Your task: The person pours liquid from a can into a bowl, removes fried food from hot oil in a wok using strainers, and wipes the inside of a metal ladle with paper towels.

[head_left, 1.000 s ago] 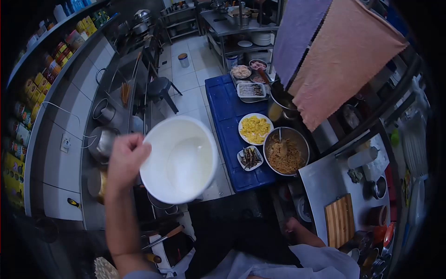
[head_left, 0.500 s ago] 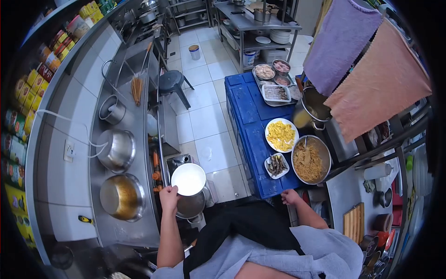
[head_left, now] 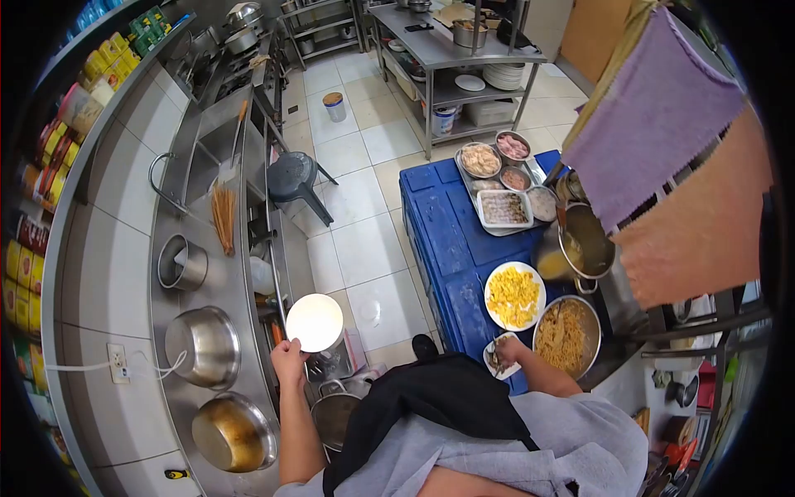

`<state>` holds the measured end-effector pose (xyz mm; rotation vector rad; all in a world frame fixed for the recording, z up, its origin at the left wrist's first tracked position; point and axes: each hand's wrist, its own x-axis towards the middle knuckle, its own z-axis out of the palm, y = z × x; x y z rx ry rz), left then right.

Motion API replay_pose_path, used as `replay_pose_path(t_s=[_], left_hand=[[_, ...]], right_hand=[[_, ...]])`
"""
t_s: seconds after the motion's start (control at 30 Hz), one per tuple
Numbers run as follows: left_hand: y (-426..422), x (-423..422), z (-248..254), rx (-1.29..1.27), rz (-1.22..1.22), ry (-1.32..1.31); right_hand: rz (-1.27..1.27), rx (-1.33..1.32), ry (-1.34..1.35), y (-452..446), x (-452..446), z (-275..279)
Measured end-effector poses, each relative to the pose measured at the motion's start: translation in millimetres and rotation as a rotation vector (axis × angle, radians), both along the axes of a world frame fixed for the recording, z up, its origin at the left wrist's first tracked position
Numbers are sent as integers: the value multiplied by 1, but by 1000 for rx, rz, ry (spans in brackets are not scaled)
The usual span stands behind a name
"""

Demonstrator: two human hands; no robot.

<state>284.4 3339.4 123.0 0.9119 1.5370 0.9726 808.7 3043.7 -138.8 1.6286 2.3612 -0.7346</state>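
My left hand [head_left: 290, 362] grips the rim of a white round plate [head_left: 315, 320], held out above the gap beside the steel counter. A deep pot [head_left: 334, 418] stands below it. On the blue chest, my right hand [head_left: 508, 351] reaches over a small white dish [head_left: 500, 370] with dark, narrow pieces of food in it. Its fingers are bunched downward, and what they hold is hidden. Close by are a white plate of yellow scrambled egg [head_left: 513, 296] and a steel bowl of noodles [head_left: 568, 338] with a utensil in it.
A pot of liquid [head_left: 586, 240] and a tray of meats and seafood [head_left: 502, 222] share the blue chest [head_left: 439, 224]. Purple and orange cloths hang at right. Steel bowls [head_left: 204, 348] line the left counter. A grey stool [head_left: 296, 178] stands in the aisle.
My right hand has moved from the chest's near edge onto the small dish. My left hand still holds the plate, slightly lower left in view. The camera view has shifted.
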Motion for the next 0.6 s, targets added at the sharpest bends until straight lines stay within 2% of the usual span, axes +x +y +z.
replay_pose_path(t_s=[0.07,0.1,0.13,0.2,0.27,0.3,0.37,0.4,0.47,0.53,0.6], left_hand=[[33,1,-4,10,-4,13],[52,-1,-6,24,-17,17],[70,-1,-6,36,-25,7],[107,7,1,48,-35,-6],[148,16,4,63,-69,-2],[170,21,0,53,-48,26],[217,29,-11,56,-62,41],[242,33,-20,51,-55,54],[290,35,-39,37,-66,42],[340,47,-52,29,-74,-14],[385,58,-54,21,-121,-35]], right_hand=[[-673,-247,486,75,9,5],[-874,-335,527,121,10,14],[-781,-311,422,165,17,24],[-813,-180,462,240,18,42],[-1122,-216,725,300,2,93],[-1143,-198,730,325,-1,92],[-980,-153,688,369,-4,94],[-1011,-125,687,384,-1,90],[-922,-225,535,402,-2,81],[-893,-153,361,396,8,60],[-1010,-598,249,388,29,40]])
